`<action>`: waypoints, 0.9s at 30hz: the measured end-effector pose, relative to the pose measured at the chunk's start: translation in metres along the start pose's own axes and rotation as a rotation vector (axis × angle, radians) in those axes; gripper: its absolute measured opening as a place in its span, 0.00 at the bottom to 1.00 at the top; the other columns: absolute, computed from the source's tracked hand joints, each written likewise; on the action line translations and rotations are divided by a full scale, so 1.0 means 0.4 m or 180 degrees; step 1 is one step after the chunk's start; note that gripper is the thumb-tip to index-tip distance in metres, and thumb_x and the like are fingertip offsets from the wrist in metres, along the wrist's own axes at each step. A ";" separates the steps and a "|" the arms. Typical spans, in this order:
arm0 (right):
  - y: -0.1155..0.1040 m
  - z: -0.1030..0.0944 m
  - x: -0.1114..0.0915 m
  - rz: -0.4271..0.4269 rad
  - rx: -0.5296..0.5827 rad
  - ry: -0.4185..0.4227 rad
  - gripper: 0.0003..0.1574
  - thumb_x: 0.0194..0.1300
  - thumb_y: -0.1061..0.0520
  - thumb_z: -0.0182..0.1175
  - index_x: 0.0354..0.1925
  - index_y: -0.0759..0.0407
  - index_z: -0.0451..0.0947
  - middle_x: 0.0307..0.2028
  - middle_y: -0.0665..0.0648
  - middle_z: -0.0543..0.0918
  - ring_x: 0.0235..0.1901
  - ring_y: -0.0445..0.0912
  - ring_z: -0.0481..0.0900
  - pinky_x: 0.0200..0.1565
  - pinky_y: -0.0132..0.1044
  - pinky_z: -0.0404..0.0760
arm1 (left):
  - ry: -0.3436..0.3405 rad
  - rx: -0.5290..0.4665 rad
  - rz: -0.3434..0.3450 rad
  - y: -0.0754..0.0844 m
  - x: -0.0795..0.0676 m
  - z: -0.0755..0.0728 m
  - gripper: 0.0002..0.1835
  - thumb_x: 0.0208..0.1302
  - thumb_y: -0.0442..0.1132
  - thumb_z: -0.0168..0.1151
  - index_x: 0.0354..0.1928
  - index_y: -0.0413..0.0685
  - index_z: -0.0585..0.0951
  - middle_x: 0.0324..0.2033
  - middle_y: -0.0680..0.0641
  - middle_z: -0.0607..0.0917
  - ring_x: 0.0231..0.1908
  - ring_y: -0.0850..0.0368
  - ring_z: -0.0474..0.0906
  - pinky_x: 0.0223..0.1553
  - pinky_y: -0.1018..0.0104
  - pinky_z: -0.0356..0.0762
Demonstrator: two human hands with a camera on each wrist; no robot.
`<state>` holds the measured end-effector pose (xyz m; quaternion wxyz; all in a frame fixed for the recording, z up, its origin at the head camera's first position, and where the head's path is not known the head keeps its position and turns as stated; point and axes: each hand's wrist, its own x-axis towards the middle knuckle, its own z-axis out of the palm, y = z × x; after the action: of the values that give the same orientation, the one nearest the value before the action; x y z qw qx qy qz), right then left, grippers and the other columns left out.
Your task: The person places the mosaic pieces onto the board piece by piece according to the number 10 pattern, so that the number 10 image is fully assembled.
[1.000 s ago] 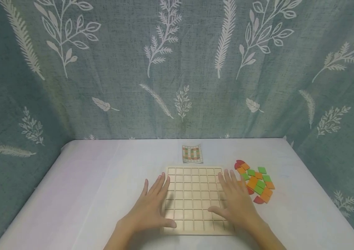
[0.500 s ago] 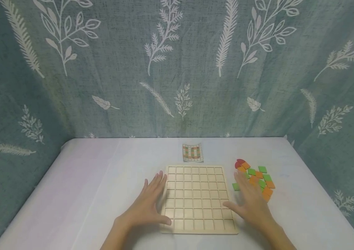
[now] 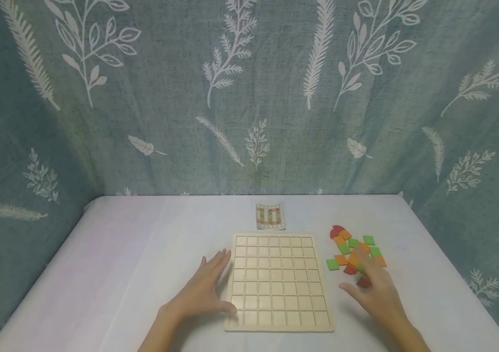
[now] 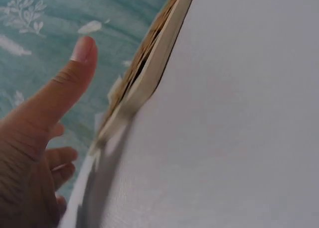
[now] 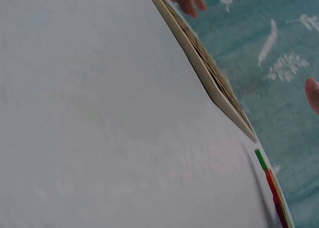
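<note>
A pale wooden grid board [image 3: 278,281] lies on the white table, its squares bare. Beside its left edge is my left hand [image 3: 201,293], fingers spread and the thumb near the front left corner; whether it touches the wood I cannot tell. In the left wrist view, the thumb [image 4: 65,88] appears apart from the board's edge. My right hand [image 3: 379,288] hovers at loose flat tiles right of the board, thumb and fingers apart, fingertips over the orange and green pieces. No tile shows in its grasp. A green square tile [image 3: 332,264] and a red rounded tile [image 3: 350,269] lie nearby.
Behind the board stands a small card [image 3: 270,216] with a coloured grid pattern. A green curtain [image 3: 249,98] with white leaf prints surrounds the white table [image 3: 152,254] at the back and sides.
My right hand has left the board's right edge and moved right, over the tiles, its fingers bending somewhat. The left hand has drawn slightly left.
</note>
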<state>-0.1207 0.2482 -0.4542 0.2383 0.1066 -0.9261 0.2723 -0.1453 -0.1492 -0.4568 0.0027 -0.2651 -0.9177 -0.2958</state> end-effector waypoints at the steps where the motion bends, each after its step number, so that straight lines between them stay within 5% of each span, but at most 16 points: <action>1: 0.005 -0.002 -0.004 0.0093 0.0005 -0.0022 0.54 0.41 0.54 0.76 0.65 0.63 0.65 0.61 0.66 0.72 0.55 0.59 0.72 0.62 0.34 0.64 | 0.0020 -0.0017 -0.0009 -0.007 0.003 0.005 0.67 0.28 0.64 0.76 0.71 0.38 0.56 0.68 0.33 0.59 0.69 0.38 0.53 0.65 0.37 0.41; 5: 0.026 0.000 -0.034 0.0285 0.0120 0.0145 0.51 0.43 0.59 0.75 0.65 0.63 0.65 0.62 0.66 0.71 0.66 0.47 0.64 0.61 0.30 0.64 | 0.0128 -0.0056 0.0045 -0.028 0.009 0.022 0.62 0.28 0.64 0.76 0.68 0.41 0.63 0.65 0.34 0.65 0.66 0.36 0.58 0.65 0.36 0.42; 8: 0.050 0.012 -0.056 0.0128 0.0297 0.0501 0.48 0.39 0.65 0.76 0.61 0.66 0.70 0.58 0.67 0.75 0.64 0.28 0.60 0.56 0.12 0.53 | 0.0153 -0.0142 0.0054 -0.034 0.005 0.028 0.60 0.28 0.63 0.76 0.67 0.42 0.65 0.61 0.37 0.68 0.64 0.38 0.61 0.65 0.38 0.45; 9: 0.059 0.016 -0.058 0.0073 0.0341 0.0607 0.47 0.37 0.67 0.75 0.59 0.67 0.72 0.56 0.68 0.76 0.62 0.22 0.58 0.56 0.12 0.54 | 0.0151 -0.0143 0.0035 -0.036 0.004 0.030 0.60 0.28 0.64 0.76 0.67 0.43 0.65 0.60 0.39 0.69 0.63 0.40 0.63 0.65 0.40 0.48; 13: 0.088 0.023 -0.045 -0.0095 0.0507 0.0814 0.40 0.36 0.71 0.74 0.53 0.69 0.76 0.48 0.66 0.79 0.57 0.23 0.64 0.56 0.14 0.58 | 0.0199 -0.0161 -0.0011 -0.050 0.005 0.031 0.58 0.28 0.64 0.75 0.66 0.46 0.68 0.55 0.46 0.71 0.56 0.48 0.66 0.59 0.44 0.62; 18: 0.114 0.020 -0.026 -0.0029 0.0521 0.0664 0.35 0.37 0.70 0.74 0.49 0.68 0.79 0.43 0.60 0.79 0.50 0.22 0.65 0.53 0.12 0.59 | 0.0224 -0.0050 0.0003 -0.070 0.017 0.033 0.54 0.30 0.63 0.75 0.64 0.47 0.70 0.52 0.49 0.72 0.51 0.53 0.66 0.53 0.51 0.64; 27: 0.144 -0.017 -0.024 0.0490 0.0266 0.0100 0.28 0.44 0.57 0.75 0.47 0.60 0.82 0.37 0.52 0.77 0.35 0.31 0.67 0.38 0.14 0.67 | 0.0279 0.0117 -0.0064 -0.074 0.020 0.043 0.51 0.31 0.65 0.74 0.62 0.49 0.74 0.48 0.51 0.72 0.48 0.57 0.66 0.52 0.53 0.65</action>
<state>-0.1287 0.3006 -0.4801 0.2266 0.0407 -0.9155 0.3299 -0.1640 -0.1561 -0.4858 0.0447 -0.2426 -0.9246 -0.2903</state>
